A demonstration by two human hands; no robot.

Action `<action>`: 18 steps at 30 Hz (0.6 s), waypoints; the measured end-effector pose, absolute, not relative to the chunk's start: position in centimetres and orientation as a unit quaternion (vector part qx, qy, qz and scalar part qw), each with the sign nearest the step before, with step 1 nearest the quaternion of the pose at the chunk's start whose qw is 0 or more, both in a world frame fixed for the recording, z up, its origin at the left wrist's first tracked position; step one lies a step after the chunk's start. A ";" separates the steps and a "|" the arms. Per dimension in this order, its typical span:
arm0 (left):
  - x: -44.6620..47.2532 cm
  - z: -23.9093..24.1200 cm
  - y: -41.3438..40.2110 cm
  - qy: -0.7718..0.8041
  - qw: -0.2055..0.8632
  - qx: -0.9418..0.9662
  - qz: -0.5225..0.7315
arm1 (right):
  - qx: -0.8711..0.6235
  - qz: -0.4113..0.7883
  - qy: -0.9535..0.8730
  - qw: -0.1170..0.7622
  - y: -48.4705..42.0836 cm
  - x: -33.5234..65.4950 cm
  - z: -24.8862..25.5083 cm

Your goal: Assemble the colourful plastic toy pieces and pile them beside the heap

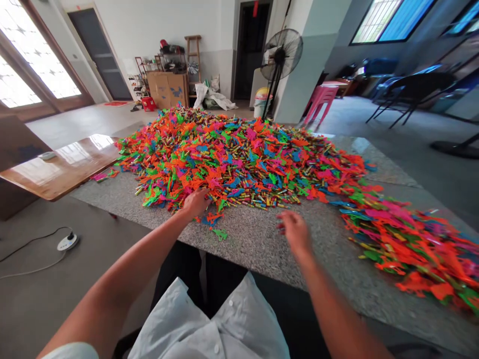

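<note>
A wide heap of small flat plastic pieces [247, 144] in orange, pink, green and blue, mixed with short yellow-and-dark-red sticks [258, 199], covers much of the grey speckled table [254, 234]. At the heap's near edge, my left hand [196, 202] reaches in with its fingers bent together; what they grip is hidden. A loose green piece [220, 234] lies near that hand, beside a few orange and blue ones. My right hand [295, 229], slightly blurred, hovers over the bare stone with its fingers a little apart and nothing visible in them.
A second pile of the coloured pieces [415, 239] spreads along the table's right side. To the left stands a glossy wooden table [63, 164]. A power strip [68, 242] with cords lies on the floor. Further back are a fan [280, 55], pink stools [322, 99] and a cardboard box [168, 89].
</note>
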State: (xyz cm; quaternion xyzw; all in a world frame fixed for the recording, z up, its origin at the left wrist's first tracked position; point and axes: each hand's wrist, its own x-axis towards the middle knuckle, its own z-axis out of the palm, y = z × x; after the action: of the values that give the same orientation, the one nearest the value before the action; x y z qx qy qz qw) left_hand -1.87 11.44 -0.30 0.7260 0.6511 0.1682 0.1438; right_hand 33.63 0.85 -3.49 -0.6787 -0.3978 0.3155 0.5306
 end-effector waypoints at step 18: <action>0.9 -0.2 12.6 0.623 0.150 0.765 0.066 | -0.724 0.191 -0.631 0.205 7.2 16.0 -5.1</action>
State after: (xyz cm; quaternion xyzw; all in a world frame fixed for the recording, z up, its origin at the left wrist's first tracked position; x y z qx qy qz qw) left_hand 0.85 12.56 -0.19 0.7652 0.6226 0.0656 0.1503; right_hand 16.01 7.24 -5.06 -0.7238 -0.6306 0.1912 0.2048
